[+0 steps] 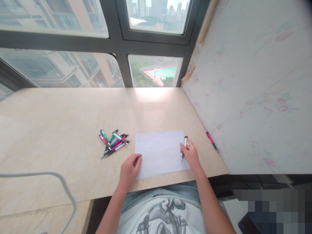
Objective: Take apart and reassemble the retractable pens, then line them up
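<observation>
A white sheet of paper (pixel 159 152) lies on the beige table (pixel 60 130), with faint writing along its top edge. My right hand (pixel 191 156) is closed around a silver-and-black pen (pixel 184 147), held upright with its tip on the sheet's right side. My left hand (pixel 130 169) rests on the sheet's lower left corner, its fingers curled and pressing down on the paper. A loose pile of several coloured pens (pixel 114 142) lies just left of the sheet, a hand's width beyond my left hand.
A single pink pen (pixel 211 140) lies at the table's right edge against the floral-papered wall (pixel 255 91). Large windows (pixel 73 68) run behind the table. A thin white wire loop (pixel 60 185) curves over the near left corner.
</observation>
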A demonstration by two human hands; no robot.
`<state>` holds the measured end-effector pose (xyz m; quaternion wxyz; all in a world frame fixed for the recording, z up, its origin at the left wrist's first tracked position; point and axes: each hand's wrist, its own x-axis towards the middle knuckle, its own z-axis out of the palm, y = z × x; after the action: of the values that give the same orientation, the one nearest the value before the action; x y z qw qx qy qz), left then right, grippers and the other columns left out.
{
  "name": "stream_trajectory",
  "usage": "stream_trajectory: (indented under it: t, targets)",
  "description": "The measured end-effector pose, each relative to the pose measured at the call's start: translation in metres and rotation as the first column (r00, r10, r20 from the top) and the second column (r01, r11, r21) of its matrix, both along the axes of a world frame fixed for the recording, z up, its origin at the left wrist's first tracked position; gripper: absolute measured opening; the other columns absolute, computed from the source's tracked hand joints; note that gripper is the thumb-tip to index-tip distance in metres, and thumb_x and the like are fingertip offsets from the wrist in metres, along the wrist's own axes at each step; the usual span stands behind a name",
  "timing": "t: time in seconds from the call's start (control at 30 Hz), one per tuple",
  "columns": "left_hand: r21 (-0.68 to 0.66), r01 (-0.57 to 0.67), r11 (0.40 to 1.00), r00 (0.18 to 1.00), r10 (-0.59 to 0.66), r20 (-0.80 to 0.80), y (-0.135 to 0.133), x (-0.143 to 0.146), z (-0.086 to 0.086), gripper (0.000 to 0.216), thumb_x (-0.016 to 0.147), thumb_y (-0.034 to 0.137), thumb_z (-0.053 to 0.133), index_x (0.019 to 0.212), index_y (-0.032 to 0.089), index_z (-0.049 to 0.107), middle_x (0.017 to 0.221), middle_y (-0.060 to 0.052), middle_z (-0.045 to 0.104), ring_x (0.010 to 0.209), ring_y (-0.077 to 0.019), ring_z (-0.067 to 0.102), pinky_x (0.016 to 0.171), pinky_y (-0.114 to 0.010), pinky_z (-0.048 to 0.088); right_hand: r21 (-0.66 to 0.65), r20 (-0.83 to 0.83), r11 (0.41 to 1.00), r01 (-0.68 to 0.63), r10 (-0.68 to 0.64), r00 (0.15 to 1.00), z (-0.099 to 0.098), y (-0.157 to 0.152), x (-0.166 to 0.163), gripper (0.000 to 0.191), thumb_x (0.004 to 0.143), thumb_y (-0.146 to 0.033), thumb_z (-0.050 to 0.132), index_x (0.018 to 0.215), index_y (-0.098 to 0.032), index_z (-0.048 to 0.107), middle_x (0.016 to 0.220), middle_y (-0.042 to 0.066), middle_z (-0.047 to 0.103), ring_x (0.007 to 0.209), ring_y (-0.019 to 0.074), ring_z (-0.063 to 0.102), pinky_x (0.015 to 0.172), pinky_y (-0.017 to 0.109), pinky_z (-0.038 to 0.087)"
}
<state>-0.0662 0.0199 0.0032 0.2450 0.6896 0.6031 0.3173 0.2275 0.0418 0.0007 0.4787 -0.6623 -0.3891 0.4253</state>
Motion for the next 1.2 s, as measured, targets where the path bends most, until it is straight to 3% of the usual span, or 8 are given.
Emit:
stream_trajectory:
  t: [0.13,0.27,0.47,0.6,0.67,0.87,1.0,1.2]
  targets:
    - [-0.007,-0.001,1.0,1.0,0.001,-0.01,0.001,-0.001,-0.001,0.019,0.089,0.033,0.049,0.092,0.021,0.064,0.084,-0.004,0.071,0.074,-0.0193,0.066,0.069,-0.03,0.051,0.004,-0.14,1.0,-0.022,0.023,0.99,0.004,-0.002,-0.003,0.073,0.076,-0.052,0.064,0.136,-0.019,0.039,0.064,-0.004,0.061,0.04,0.0078,0.04,0.035,0.018,0.03]
    - [-0.001,-0.005,1.0,1.0,0.005,-0.02,0.002,-0.001,-0.002,0.018,0.088,0.033,0.05,0.091,0.021,0.064,0.083,-0.003,0.071,0.072,-0.0188,0.066,0.068,-0.029,0.05,0.01,-0.189,1.0,0.004,-0.002,0.982,0.005,-0.005,-0.002,0.092,0.074,-0.046,0.067,0.148,-0.023,0.017,0.064,-0.006,0.062,0.038,0.0076,0.041,0.034,0.016,0.029]
    - [0.025,0.002,1.0,0.999,-0.001,-0.032,0.004,-0.002,-0.003,0.02,0.088,0.034,0.05,0.089,0.021,0.064,0.081,-0.003,0.071,0.07,-0.0188,0.065,0.066,-0.029,0.05,0.033,-0.067,0.998,-0.057,0.059,0.996,0.002,-0.011,0.002,0.076,0.076,-0.044,0.065,0.14,-0.021,0.034,0.06,-0.005,0.061,0.037,0.0088,0.044,0.034,0.017,0.032]
    - [0.022,0.008,1.0,0.999,-0.007,-0.035,0.004,-0.002,-0.004,0.02,0.089,0.034,0.048,0.09,0.021,0.064,0.081,-0.004,0.071,0.071,-0.0192,0.065,0.066,-0.03,0.051,0.009,0.011,0.999,-0.035,0.035,0.999,-0.002,-0.013,0.006,0.082,0.075,-0.046,0.065,0.143,-0.02,0.029,0.061,-0.006,0.061,0.04,0.0116,0.047,0.04,0.022,0.037]
    - [0.025,0.005,1.0,1.0,-0.005,-0.028,0.004,-0.002,-0.004,0.019,0.089,0.034,0.049,0.089,0.022,0.064,0.081,-0.004,0.071,0.071,-0.0193,0.065,0.066,-0.03,0.051,-0.015,0.165,0.998,-0.058,0.06,0.984,-0.004,-0.013,0.014,0.082,0.076,-0.043,0.064,0.145,-0.018,0.028,0.059,-0.006,0.059,0.046,0.0147,0.051,0.048,0.026,0.041]
    - [0.03,0.002,1.0,1.0,-0.002,-0.015,0.004,-0.002,-0.004,0.018,0.088,0.034,0.05,0.09,0.022,0.064,0.082,-0.003,0.071,0.071,-0.0191,0.066,0.066,-0.029,0.051,-0.14,0.703,0.984,-0.111,0.178,0.688,-0.001,-0.012,0.047,0.055,0.082,-0.037,0.057,0.133,-0.019,0.05,0.068,-0.001,0.059,0.064,0.0194,0.057,0.062,0.03,0.038]
    - [0.016,0.003,1.0,1.0,-0.003,-0.021,0.003,-0.003,-0.005,0.019,0.089,0.034,0.049,0.091,0.021,0.063,0.083,-0.003,0.071,0.072,-0.0191,0.066,0.069,-0.029,0.051,-0.136,0.786,0.989,-0.065,0.147,0.601,0.001,-0.015,0.054,0.042,0.085,-0.036,0.053,0.124,-0.02,0.056,0.082,0.003,0.065,0.077,0.0203,0.06,0.065,0.029,0.038]
    - [0.014,0.008,1.0,1.0,-0.008,-0.007,0.003,-0.003,-0.005,0.018,0.089,0.033,0.05,0.091,0.021,0.064,0.083,-0.003,0.071,0.074,-0.0192,0.066,0.068,-0.029,0.051,-0.223,0.826,0.974,0.045,0.164,0.54,0.005,-0.02,0.039,0.023,0.087,-0.04,0.052,0.083,-0.021,0.063,0.087,0.005,0.066,0.076,0.0188,0.059,0.058,0.027,0.032]
